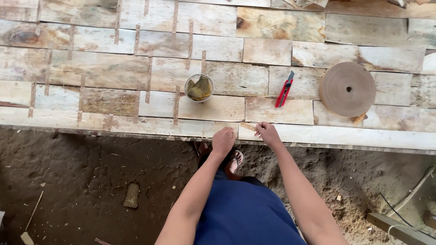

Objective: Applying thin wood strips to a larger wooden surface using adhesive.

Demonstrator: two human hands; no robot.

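1. We have both hands at the near edge of the sheet of veneer pieces (218,102). Our left hand (223,140) is curled, knuckles up, pressing down at the edge; whether it pinches anything we cannot tell. Our right hand (268,133) pinches one end of a short tape strip (248,126), which lies at the near edge across a seam between two pieces.

2. The strip could go down crooked or wrinkled, we judge, if the right hand pulls off-line while the left pins the other end.

3. The pieces beneath could shift apart, since the seam sits right at the overhanging edge above the dirt floor (91,181).

4. The small bowl (199,87) stands just beyond our left hand; a careless reach could tip it over the veneer.

5. The red knife (284,89) lies beyond our right hand, near the big tape roll (347,89) towards the right end. A blind reach for it risks a cut.

6. Our sandalled foot (236,159) stands below the edge, where anything that slides off would land.
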